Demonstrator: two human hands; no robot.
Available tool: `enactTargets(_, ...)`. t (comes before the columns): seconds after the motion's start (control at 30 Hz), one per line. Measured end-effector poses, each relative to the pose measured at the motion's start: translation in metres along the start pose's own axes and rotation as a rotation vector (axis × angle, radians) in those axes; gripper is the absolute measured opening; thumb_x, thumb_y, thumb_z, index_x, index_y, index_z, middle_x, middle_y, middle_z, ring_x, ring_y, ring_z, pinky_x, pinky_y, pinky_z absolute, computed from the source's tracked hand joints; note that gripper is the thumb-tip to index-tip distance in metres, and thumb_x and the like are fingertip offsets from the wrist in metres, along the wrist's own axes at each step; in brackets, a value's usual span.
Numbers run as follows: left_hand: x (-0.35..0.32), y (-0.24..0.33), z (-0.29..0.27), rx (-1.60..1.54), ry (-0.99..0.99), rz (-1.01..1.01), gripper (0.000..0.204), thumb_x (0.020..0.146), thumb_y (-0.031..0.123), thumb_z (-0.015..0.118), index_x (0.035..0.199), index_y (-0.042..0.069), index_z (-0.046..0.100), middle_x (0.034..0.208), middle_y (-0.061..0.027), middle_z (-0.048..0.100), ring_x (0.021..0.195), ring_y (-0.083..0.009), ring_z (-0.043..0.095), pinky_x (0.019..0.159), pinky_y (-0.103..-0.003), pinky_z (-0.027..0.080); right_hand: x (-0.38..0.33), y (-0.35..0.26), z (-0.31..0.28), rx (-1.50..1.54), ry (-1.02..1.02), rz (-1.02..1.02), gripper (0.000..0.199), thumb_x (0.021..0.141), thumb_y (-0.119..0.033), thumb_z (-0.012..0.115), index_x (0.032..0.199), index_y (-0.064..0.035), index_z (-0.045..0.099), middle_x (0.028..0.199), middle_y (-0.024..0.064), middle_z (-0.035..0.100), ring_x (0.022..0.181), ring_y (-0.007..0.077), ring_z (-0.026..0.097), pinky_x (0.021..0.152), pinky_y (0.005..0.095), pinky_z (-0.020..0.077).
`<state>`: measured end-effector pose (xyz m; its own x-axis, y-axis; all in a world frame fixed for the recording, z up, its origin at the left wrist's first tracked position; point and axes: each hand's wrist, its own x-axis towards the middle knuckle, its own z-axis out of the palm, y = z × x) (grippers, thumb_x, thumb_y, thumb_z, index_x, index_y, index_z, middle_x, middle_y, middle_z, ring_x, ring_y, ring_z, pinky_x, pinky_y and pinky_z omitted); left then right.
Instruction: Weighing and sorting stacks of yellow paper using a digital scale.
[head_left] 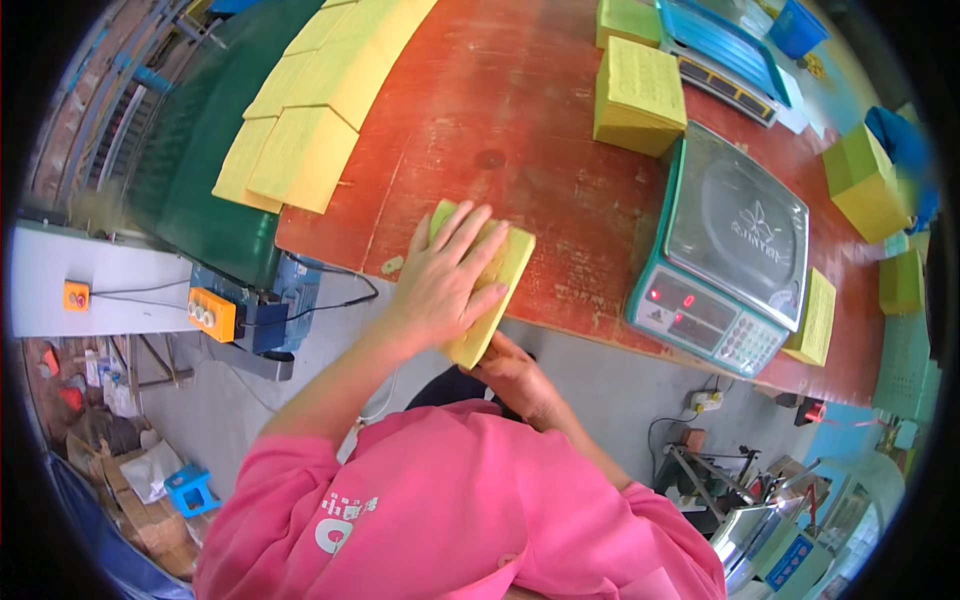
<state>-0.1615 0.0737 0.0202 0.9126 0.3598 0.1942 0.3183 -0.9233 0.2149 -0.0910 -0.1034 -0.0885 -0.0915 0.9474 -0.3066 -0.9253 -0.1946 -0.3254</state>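
Observation:
A thin slab-like stack of yellow paper (510, 265) sits at the near edge of the red table, its near end sticking out past the edge. My left hand (440, 275) lies palm down across its top, fingers stretched and spread apart, thumb toward the right side. My right hand (515, 375) grips the near end from below, and its fingers are partly hidden under the stack.
The red tabletop (480, 110) bears rows of yellow paper stacks (310, 140) at the left. Right of my hands stands a digital scale (735, 230), with a yellow paper block (640, 95) behind it. Another scale with a blue tray (720, 45) is farther back. A green conveyor belt (200, 170) runs left.

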Motion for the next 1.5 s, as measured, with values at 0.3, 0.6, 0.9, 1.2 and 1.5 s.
enactTargets(0.3,-0.05,-0.012,0.046,-2.438,-0.044,-0.598,0.062,0.102,0.05,0.042,0.147,0.007,0.039,0.147,-0.0103,0.044,0.132,-0.0271,0.046,0.108,-0.045,0.04,-0.071,-0.042,0.047,-0.954,0.143,-0.633,0.035,0.093,-0.026,0.061,0.119,-0.0027,0.054,0.153,0.0218,0.032,0.141,0.031,0.03,0.115,0.0418,0.0212)
enactTargets(0.6,0.136,0.153,0.079,-1.544,0.224,0.005,0.042,0.1,0.035,0.052,0.131,0.007,0.053,0.124,-0.0101,0.058,0.112,-0.0223,0.055,0.098,-0.036,0.046,-0.147,-0.184,0.074,-1.258,0.582,-1.357,0.051,0.102,-0.027,0.04,0.141,0.0057,0.043,0.148,0.0207,0.042,0.14,0.0304,0.037,0.115,0.039,0.025)
enactTargets(0.9,0.252,0.223,0.128,-1.765,0.336,-0.003,0.033,0.099,0.029,0.054,0.121,0.005,0.059,0.114,-0.0057,0.065,0.104,-0.0187,0.062,0.088,-0.034,0.052,-0.172,-0.354,0.025,-1.634,0.696,-1.21,0.034,0.096,-0.013,0.048,0.124,0.0011,0.061,0.13,0.0171,0.06,0.121,0.0302,0.055,0.107,0.0388,0.0373)
enactTargets(1.2,0.196,0.141,0.075,-1.783,-0.178,-0.403,0.049,0.101,0.036,0.05,0.133,-0.001,0.049,0.137,-0.012,0.052,0.12,-0.0219,0.054,0.102,-0.038,0.044,-0.151,-0.341,0.025,-2.326,0.728,-1.044,0.041,0.093,-0.015,0.048,0.131,-0.0002,0.056,0.136,0.0155,0.056,0.132,0.0353,0.047,0.11,0.0455,0.0328)
enactTargets(1.5,0.022,-0.172,-0.052,0.277,0.494,-0.757,0.074,0.085,0.045,0.066,0.138,-0.004,0.045,0.144,-0.0235,0.044,0.135,-0.0364,0.041,0.112,-0.043,0.034,-0.141,-0.287,0.065,-2.104,0.812,-1.261,0.041,0.086,0.003,0.052,0.125,0.0009,0.059,0.136,0.0223,0.054,0.13,0.0387,0.048,0.107,0.0467,0.0391)
